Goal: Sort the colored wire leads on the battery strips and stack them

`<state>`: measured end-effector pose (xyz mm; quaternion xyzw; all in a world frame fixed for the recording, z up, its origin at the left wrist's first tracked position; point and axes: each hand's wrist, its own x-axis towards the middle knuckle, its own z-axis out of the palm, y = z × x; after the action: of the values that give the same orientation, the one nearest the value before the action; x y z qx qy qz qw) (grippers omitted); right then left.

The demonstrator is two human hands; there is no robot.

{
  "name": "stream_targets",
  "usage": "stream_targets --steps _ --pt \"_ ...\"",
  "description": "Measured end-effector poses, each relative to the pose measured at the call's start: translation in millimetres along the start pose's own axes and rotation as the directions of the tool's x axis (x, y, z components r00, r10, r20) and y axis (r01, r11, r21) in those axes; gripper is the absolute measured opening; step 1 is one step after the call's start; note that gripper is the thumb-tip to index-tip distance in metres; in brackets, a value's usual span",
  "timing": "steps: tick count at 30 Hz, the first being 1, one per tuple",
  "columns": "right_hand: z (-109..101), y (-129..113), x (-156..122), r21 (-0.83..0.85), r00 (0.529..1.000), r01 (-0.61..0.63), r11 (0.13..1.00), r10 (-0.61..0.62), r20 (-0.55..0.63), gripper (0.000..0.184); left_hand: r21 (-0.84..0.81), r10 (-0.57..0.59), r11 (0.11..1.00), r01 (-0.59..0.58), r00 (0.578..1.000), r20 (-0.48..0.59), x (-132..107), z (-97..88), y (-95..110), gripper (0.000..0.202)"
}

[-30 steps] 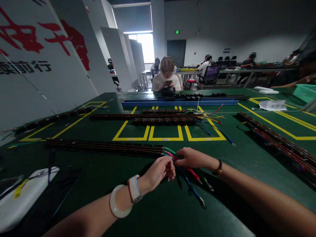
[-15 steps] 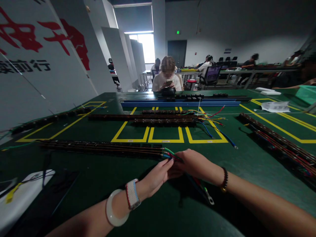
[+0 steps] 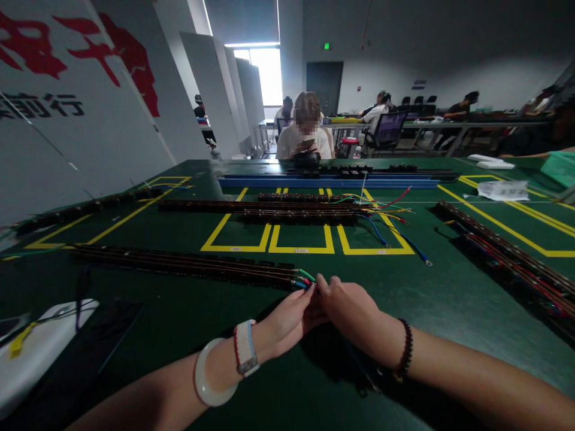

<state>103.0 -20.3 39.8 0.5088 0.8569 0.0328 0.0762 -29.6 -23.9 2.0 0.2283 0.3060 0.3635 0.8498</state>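
A long black strip [image 3: 188,266] with copper-coloured rods lies across the table in front of me. Green, red and blue wires [image 3: 306,276] come out of its right end. My left hand [image 3: 287,320] pinches these wires close to the strip's end. Right beside it, my right hand [image 3: 353,308] is closed round the same bundle, its thumb and forefinger near my left fingertips. Between the hands the wires are mostly hidden. Their loose ends [image 3: 366,380] hang below my right hand, dark and blurred.
More black strips [image 3: 296,214] with loose coloured wires lie on yellow-taped outlines. Another wired strip [image 3: 507,263] is at the right. Blue rails [image 3: 327,183] lie at the back, before a seated person [image 3: 291,143]. A white device [image 3: 49,341] stands at the left.
My right hand has turned and drawn in against my left fingertips, covering more of the wires. The loose wire ends have shifted left and down. The left hand stays nearly in place.
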Motion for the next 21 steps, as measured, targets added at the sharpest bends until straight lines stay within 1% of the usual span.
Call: stream_targets --steps 3,5,7,9,12,14,15,16,18,19,21 --pt "-5 2 -3 -0.022 0.997 0.080 0.997 -0.080 0.008 0.030 0.010 0.009 1.000 -0.009 1.000 -0.012 2 -0.6 -1 0.019" --pt "-12 9 -4 0.025 0.994 0.107 0.994 -0.108 0.022 0.024 0.012 0.004 1.000 -0.003 0.999 -0.046 1 1.5 -1 0.016" --pt "-21 19 -3 0.125 0.992 0.116 0.985 -0.121 0.034 0.028 0.008 -0.006 1.000 0.007 0.998 -0.069 0 4.9 1 0.014" --pt "-27 34 2 0.266 0.985 0.122 0.956 -0.149 0.085 0.037 0.008 -0.002 1.000 0.003 0.998 -0.068 -3 9.0 3 0.013" --pt "-30 60 12 0.468 0.944 0.120 0.875 -0.247 0.219 0.041 0.038 -0.012 0.999 0.015 0.997 -0.078 -7 14.0 7 0.014" --pt "-27 74 19 0.563 0.915 0.110 0.819 -0.304 0.264 0.038 0.065 -0.035 0.997 0.042 0.993 -0.109 -8 15.3 9 0.014" --pt "-24 80 22 0.599 0.909 0.102 0.794 -0.319 0.268 0.036 0.078 -0.047 0.995 0.057 0.991 -0.122 -8 15.2 9 0.015" --pt "-22 84 25 0.624 0.911 0.086 0.777 -0.314 0.266 0.034 0.093 -0.054 0.993 0.067 0.990 -0.132 -9 14.7 10 0.015" --pt "-17 90 29 0.620 0.941 0.042 0.783 -0.240 0.239 0.033 0.123 -0.060 0.989 0.079 0.987 -0.151 -9 13.4 11 0.016" --pt "-15 91 30 0.590 0.962 0.028 0.807 -0.182 0.203 0.033 0.136 -0.061 0.987 0.083 0.985 -0.160 -9 12.8 11 0.017" --pt "-11 92 34 0.483 0.994 0.028 0.875 -0.076 0.079 0.031 0.159 -0.065 0.983 0.093 0.983 -0.174 -11 12.7 12 0.017"
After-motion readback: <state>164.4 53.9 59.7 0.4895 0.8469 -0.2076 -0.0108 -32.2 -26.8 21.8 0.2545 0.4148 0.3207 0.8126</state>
